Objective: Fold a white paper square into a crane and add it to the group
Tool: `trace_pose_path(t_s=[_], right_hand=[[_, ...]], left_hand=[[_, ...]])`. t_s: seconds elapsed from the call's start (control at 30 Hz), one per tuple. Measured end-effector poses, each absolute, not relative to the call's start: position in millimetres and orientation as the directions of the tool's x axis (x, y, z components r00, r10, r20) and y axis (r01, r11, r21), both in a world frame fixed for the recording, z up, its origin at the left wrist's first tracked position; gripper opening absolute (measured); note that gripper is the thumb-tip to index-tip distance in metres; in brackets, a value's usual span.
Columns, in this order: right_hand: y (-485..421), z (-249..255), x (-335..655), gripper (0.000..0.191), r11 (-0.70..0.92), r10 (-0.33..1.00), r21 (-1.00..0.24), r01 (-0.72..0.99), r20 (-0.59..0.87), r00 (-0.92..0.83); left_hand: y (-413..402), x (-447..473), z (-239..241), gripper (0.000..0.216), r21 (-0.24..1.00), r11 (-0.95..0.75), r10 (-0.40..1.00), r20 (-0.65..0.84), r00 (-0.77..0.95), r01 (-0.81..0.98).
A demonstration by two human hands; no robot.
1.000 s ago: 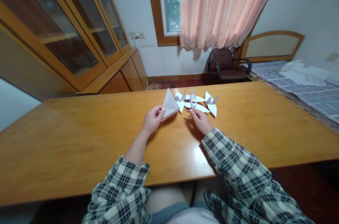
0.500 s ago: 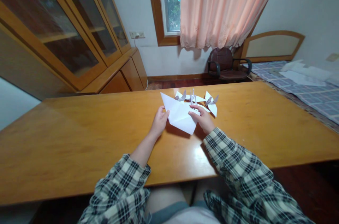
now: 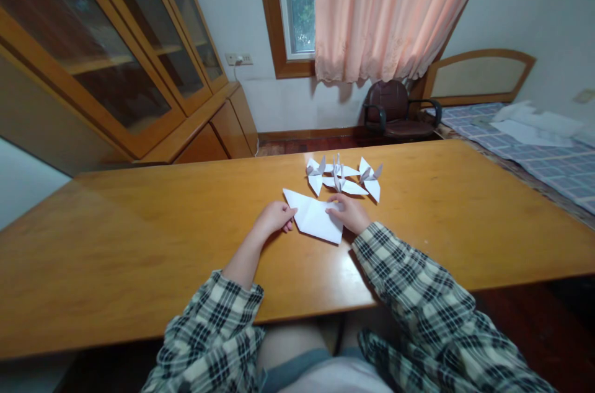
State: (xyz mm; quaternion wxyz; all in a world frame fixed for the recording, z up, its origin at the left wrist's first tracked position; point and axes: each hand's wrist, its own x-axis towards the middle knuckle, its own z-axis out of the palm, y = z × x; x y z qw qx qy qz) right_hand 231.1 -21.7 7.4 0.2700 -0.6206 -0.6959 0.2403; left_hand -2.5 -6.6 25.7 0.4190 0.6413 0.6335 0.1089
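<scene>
A partly folded sheet of white paper (image 3: 317, 219) is held between my two hands, low over the table or touching it. My left hand (image 3: 275, 217) pinches its left edge with thumb and forefinger. At the right edge, my right hand (image 3: 349, 213) grips it, thumb on top and fingers behind. Just beyond the sheet stand several folded paper cranes with raised wings: one crane (image 3: 315, 173) at the left, another crane (image 3: 370, 178) at the right, and a crane (image 3: 341, 182) in the middle overlapping one behind it.
The wooden table (image 3: 139, 244) spreads wide on both sides. Behind it are a glass-fronted cabinet (image 3: 130, 58) at the left, a brown armchair (image 3: 393, 109) under the pink curtain (image 3: 395, 8), and a bed (image 3: 525, 139) at the right.
The sheet has come down and towards me, and looks flatter and tilted less. Both hands moved with it, so the cranes behind now show more fully.
</scene>
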Motion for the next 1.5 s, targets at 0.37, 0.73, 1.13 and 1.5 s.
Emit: trace_pose_path(t_s=[0.37,0.73,1.13,1.5], right_hand=[[-23,7,231,0.027,0.119,0.993,-0.575,0.81,0.078,-0.09],[-22,3,234,0.029,0.139,0.989,-0.584,0.8,0.122,-0.083],[-21,7,237,0.017,0.095,0.995,-0.635,0.767,0.068,-0.067],[-20,6,240,0.012,0.064,0.998,-0.686,0.724,0.055,-0.035]], left_hand=[[-17,1,24,0.027,0.189,-0.342,0.935,0.17,0.312,0.921],[-17,0,5,0.085,0.165,-0.331,0.93,-0.112,0.351,0.929],[-3,-7,15,0.034,0.371,-0.613,0.776,0.114,0.621,0.698],[-31,4,20,0.045,0.586,-0.585,0.725,0.068,0.685,0.561]])
